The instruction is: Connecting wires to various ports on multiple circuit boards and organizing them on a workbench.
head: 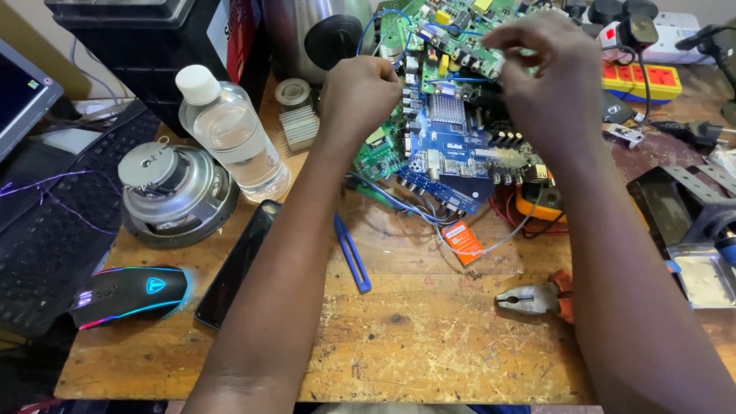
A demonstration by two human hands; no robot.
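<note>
A pile of circuit boards lies at the back middle of a wooden workbench: a blue board (460,146) on top of green boards (381,149). My left hand (356,96) is closed at the boards' left edge, pinching a thin blue wire (370,27) that loops up behind it. My right hand (548,80) hovers over the upper right of the boards, fingers bent down and pinched at a green board (452,31); what they hold is hidden.
Pliers (537,297) and blue tweezers (353,253) lie on the bench near me. A water bottle (234,134), a loose speaker (172,192), a phone (238,264), a lit mouse (130,293) and keyboard (46,222) are left. A power strip (644,80) sits back right.
</note>
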